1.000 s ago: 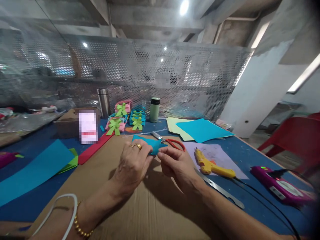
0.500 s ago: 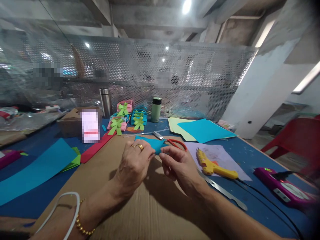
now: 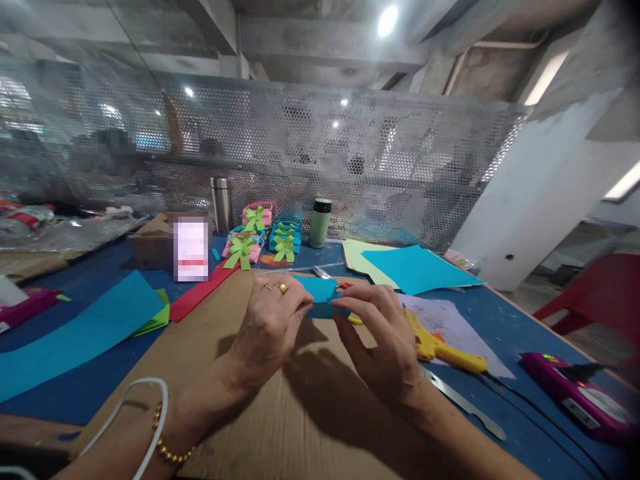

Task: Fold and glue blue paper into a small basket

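Observation:
My left hand [image 3: 273, 323] and my right hand [image 3: 383, 343] both pinch a small piece of turquoise paper [image 3: 319, 292] held just above a brown cardboard sheet [image 3: 235, 400]. The left hand wears gold rings and its fingers are closed on the paper's left edge. Fingers of the right hand press on the paper's right edge. Red-handled scissors [image 3: 325, 273] lie just behind the paper, mostly hidden by it. A yellow glue gun [image 3: 443, 350] lies to the right of my right hand.
Finished paper baskets with green bows [image 3: 260, 237] stand at the back with a steel flask [image 3: 220, 203] and a green flask [image 3: 320, 223]. Turquoise paper sheets [image 3: 417, 270] lie right and left. A metal ruler [image 3: 465, 403], a purple device [image 3: 575, 397] and a cardboard box [image 3: 153, 247] are near.
The paper piece has been turned and raised slightly between both hands. My right hand has shifted up over the scissors, and the view has tilted a little to the left.

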A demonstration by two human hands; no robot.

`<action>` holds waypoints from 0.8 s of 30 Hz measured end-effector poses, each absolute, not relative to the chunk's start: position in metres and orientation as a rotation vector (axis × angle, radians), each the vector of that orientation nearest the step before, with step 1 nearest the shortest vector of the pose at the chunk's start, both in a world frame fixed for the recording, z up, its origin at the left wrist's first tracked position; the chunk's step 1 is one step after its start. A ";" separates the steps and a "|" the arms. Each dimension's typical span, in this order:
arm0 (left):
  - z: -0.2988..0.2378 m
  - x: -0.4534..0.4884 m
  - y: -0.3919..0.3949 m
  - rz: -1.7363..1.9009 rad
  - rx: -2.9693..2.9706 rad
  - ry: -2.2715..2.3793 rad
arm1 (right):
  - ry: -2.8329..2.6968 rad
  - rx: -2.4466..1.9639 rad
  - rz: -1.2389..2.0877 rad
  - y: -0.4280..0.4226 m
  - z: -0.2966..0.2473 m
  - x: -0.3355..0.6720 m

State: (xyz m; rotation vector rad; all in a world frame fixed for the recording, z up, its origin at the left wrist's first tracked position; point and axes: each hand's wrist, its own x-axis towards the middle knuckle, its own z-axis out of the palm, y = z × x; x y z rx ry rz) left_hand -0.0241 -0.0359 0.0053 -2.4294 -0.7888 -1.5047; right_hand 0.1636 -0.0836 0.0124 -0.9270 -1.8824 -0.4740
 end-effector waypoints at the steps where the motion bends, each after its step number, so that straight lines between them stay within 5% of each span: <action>1: 0.005 -0.024 -0.036 -1.503 -2.432 -0.785 | -1.901 -0.925 -0.486 -0.083 0.013 0.163; 24: 0.002 -0.022 -0.038 -1.456 -2.440 -0.776 | -1.943 -0.865 -0.445 -0.079 0.004 0.157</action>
